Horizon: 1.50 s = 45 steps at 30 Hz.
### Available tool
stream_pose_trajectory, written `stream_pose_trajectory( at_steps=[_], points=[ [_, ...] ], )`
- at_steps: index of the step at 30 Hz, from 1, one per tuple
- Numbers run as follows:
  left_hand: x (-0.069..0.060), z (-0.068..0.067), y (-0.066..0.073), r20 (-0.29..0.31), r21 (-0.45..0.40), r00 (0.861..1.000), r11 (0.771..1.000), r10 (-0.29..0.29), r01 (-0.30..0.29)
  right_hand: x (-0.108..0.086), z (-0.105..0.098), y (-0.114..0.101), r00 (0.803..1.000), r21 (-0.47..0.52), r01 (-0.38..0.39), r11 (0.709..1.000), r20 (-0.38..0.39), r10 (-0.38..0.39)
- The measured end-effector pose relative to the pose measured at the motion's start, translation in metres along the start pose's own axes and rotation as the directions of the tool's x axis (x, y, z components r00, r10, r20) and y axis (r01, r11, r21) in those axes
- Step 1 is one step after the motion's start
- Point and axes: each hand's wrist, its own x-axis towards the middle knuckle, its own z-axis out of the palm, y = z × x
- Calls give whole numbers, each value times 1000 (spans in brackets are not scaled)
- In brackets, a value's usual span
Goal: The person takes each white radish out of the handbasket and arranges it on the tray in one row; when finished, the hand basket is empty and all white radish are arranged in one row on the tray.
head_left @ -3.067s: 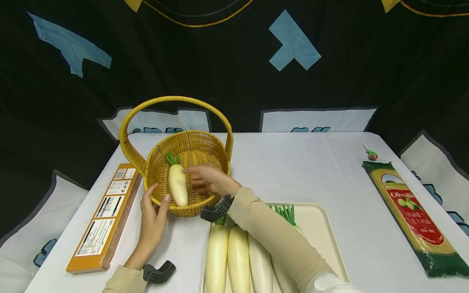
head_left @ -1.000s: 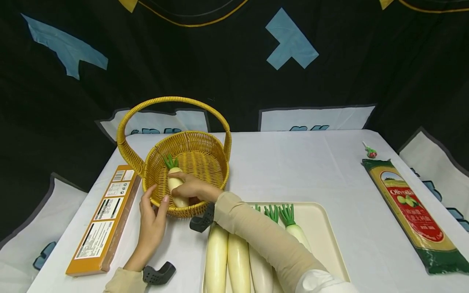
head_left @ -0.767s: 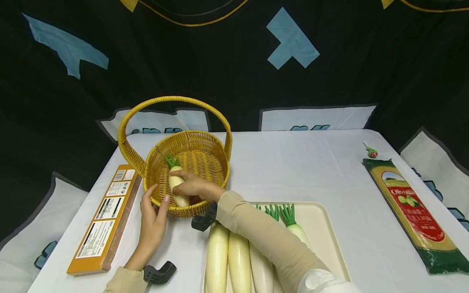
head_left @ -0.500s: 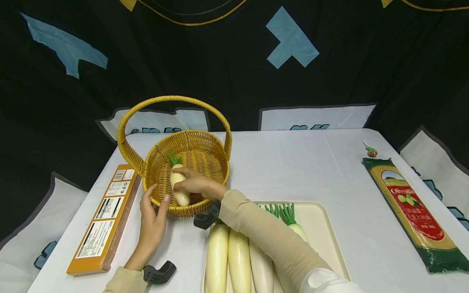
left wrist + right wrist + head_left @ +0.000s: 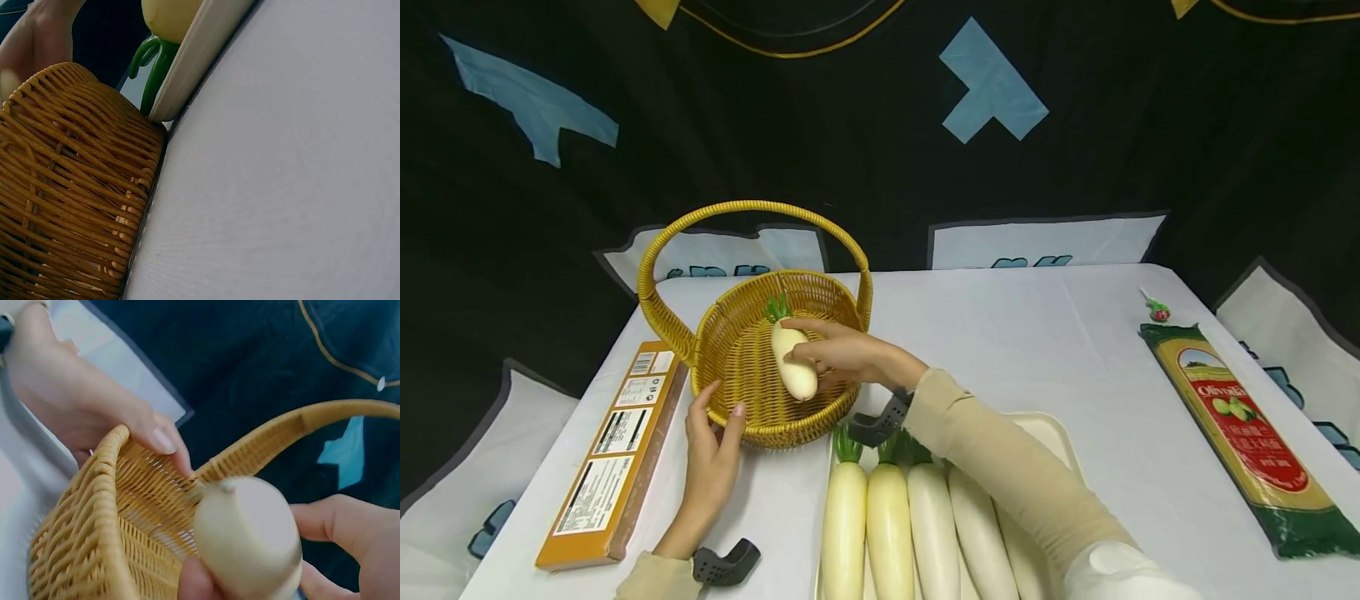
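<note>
A white radish (image 5: 792,362) with short green leaves is in my right hand (image 5: 853,354), thumb and fingers around its side, over the inside of a yellow wicker basket (image 5: 741,392). Its blunt end faces the camera in the right wrist view, where the radish (image 5: 247,540) sits between the fingertips. My left hand (image 5: 711,471) holds the basket's near-left rim; in the right wrist view its fingers (image 5: 164,440) hook over that rim. The left wrist view is mostly filled by the woven wall (image 5: 75,187).
Several white radishes (image 5: 887,525) lie side by side on a cream tray (image 5: 1056,433), partly under my right forearm. Left of the basket lies an orange box (image 5: 613,458). At far right are a pasta bag (image 5: 1247,433) and a lollipop (image 5: 1159,312). A tall handle (image 5: 760,206) arches over the basket.
My right hand first came to the radish lying at the basket's left side and took hold of it. The radish has since moved up and right. My left hand stays at the rim.
</note>
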Motion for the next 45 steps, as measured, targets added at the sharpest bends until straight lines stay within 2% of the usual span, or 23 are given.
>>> stream_pose_trajectory(
  at_steps=[5, 9, 13, 18, 25, 32, 39, 45],
  points=[
    [0, 1, 0, 3, 22, 1000, 1000, -11, 11, -44, -24, 3, 993, -82, 37, 996, 113, -28],
    [0, 1, 1, -6, 17, 1000, 1000, -10, 10, -86, -41, 12, 992, -117, 29, 993, 127, -14],
    [-1, 2, 2, -15, 11, 1000, 1000, 6, -6, -131, -55, 32, 996, -133, 13, 991, 94, 0],
    [-2, 2, 2, -16, 9, 1000, 1000, 22, -22, -185, -68, 56, 1000, -239, -6, 971, -7, 5],
    [-1, 2, 2, -15, 7, 1000, 1000, 12, -12, -245, -77, 86, 991, -328, -49, 943, -135, 5],
    [-2, 2, 2, -14, 7, 1000, 1000, 4, -4, -277, -75, 116, 979, -302, -129, 944, -189, 73],
    [-2, 2, 2, -3, -1, 1000, 1000, 2, -2, -295, -70, 141, 962, -251, -228, 941, -204, 179],
    [-1, 1, 0, 2, 5, 1000, 1000, -4, 4, -302, -60, 149, 949, -241, -276, 931, -223, 224]
  ],
)
